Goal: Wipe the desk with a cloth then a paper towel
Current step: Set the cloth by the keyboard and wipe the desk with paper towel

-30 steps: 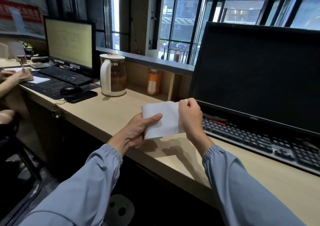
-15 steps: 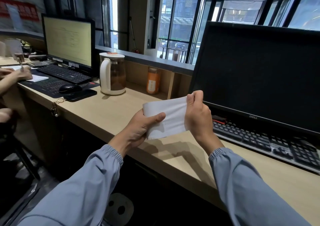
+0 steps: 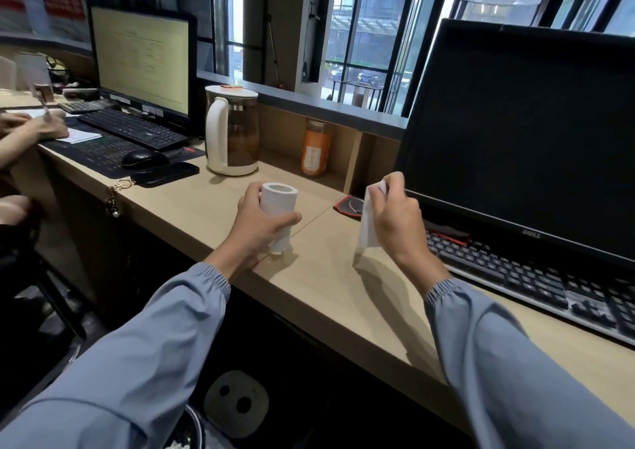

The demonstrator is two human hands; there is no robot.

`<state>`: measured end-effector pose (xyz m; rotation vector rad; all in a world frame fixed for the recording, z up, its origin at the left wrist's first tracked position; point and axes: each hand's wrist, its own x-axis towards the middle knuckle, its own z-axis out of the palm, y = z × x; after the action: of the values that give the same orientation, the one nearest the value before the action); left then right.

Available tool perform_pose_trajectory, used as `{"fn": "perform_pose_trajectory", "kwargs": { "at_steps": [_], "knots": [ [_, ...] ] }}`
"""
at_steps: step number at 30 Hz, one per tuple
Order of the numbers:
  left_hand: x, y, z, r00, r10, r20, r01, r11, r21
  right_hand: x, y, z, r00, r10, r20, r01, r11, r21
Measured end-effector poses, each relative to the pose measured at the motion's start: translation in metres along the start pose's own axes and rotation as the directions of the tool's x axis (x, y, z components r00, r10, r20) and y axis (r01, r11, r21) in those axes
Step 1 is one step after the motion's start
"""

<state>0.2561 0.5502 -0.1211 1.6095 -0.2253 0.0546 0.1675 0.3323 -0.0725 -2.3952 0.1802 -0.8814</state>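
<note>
Left hand (image 3: 256, 223) grips the white cylindrical paper-towel roll (image 3: 280, 201) upright on the light wooden desk (image 3: 326, 277); right hand (image 3: 395, 218) pinches 1 detached white sheet (image 3: 367, 228) above it; no cloth visible, paper wipe judged outstanding.

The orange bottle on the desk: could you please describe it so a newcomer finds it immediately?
Start at the dark Dell monitor on the right. Left of it, at the back of the desk, stands the orange bottle. Unlike the white-handled kettle beside it, it is slim and orange.
</note>
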Motion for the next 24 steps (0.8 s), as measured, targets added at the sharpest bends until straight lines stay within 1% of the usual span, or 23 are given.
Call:
{"fn": "perform_pose_trajectory", "kwargs": {
  "at_steps": [2,3,5,6,8,10,13,15,19,22,24],
  "knots": [
    [0.009,-0.009,-0.003,0.998,0.045,-0.042,-0.041,0.994,0.097,-0.009,-0.005,0.018,0.98,-0.077,0.181,0.079,0.997,-0.005],
    [0.013,-0.013,-0.005,0.996,0.065,-0.058,-0.057,0.988,0.141,-0.016,-0.008,0.027,0.95,-0.112,0.29,0.125,0.992,-0.026],
    [0.017,-0.02,-0.008,0.992,0.1,-0.08,-0.086,0.982,0.171,-0.03,-0.015,0.042,0.871,-0.148,0.469,0.195,0.979,-0.053],
    [0.018,-0.022,-0.009,0.989,0.119,-0.09,-0.102,0.98,0.171,-0.037,-0.017,0.049,0.835,-0.167,0.524,0.226,0.973,-0.051],
    [0.021,-0.028,-0.011,0.986,0.135,-0.096,-0.119,0.981,0.154,-0.05,-0.02,0.061,0.772,-0.236,0.591,0.327,0.944,-0.05],
    [0.023,-0.037,-0.014,0.986,0.132,-0.098,-0.12,0.985,0.125,-0.059,-0.02,0.069,0.683,-0.301,0.666,0.428,0.903,-0.031],
    [0.026,-0.047,-0.017,0.984,0.152,-0.094,-0.136,0.978,0.161,-0.058,-0.017,0.071,0.547,-0.323,0.772,0.498,0.867,0.01],
    [0.026,-0.049,-0.018,0.983,0.162,-0.081,-0.147,0.975,0.164,-0.055,-0.016,0.07,0.513,-0.339,0.789,0.548,0.836,0.003],
    [0.025,-0.049,-0.021,0.99,0.144,-0.01,-0.141,0.979,0.145,-0.059,-0.019,0.08,0.483,-0.423,0.767,0.61,0.791,0.052],
    [0.027,-0.052,-0.026,0.991,0.132,0.003,-0.131,0.981,0.146,-0.06,-0.023,0.088,0.48,-0.483,0.733,0.664,0.745,0.056],
    [0.028,-0.054,-0.026,0.993,0.122,0.001,-0.121,0.983,0.141,-0.057,-0.028,0.086,0.489,-0.516,0.703,0.66,0.746,0.089]
  ]
}}
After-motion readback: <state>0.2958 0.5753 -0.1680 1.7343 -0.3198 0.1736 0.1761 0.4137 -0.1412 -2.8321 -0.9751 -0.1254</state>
